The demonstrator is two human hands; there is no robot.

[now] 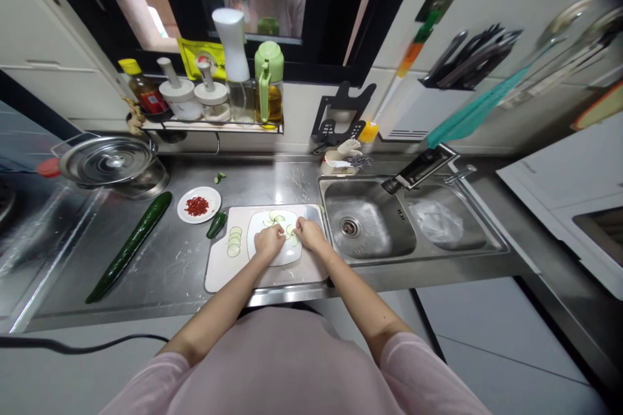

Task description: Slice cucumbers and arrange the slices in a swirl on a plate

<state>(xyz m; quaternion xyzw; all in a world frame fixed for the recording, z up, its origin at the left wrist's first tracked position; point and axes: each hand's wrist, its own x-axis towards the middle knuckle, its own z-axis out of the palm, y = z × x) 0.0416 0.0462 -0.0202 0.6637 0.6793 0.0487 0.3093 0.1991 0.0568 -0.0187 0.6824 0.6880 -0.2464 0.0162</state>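
Observation:
A white cutting board (219,272) lies on the steel counter in front of me, with a white plate (287,256) on it. Pale green cucumber slices (275,215) lie along the plate's far side, and a short row of slices (234,241) lies on the board to the left of the plate. My left hand (268,240) and my right hand (307,234) rest over the plate close together, fingers curled in a pinch on a cucumber slice (289,229) between them. A cucumber end piece (216,224) lies at the board's far left corner.
A long whole cucumber (130,245) lies diagonally at the left. A small dish of chopped red chilli (198,205) sits behind the board. A lidded steel pot (111,162) stands at far left. The sink (370,227) borders the board on the right. Bottles stand on a shelf (219,124) behind.

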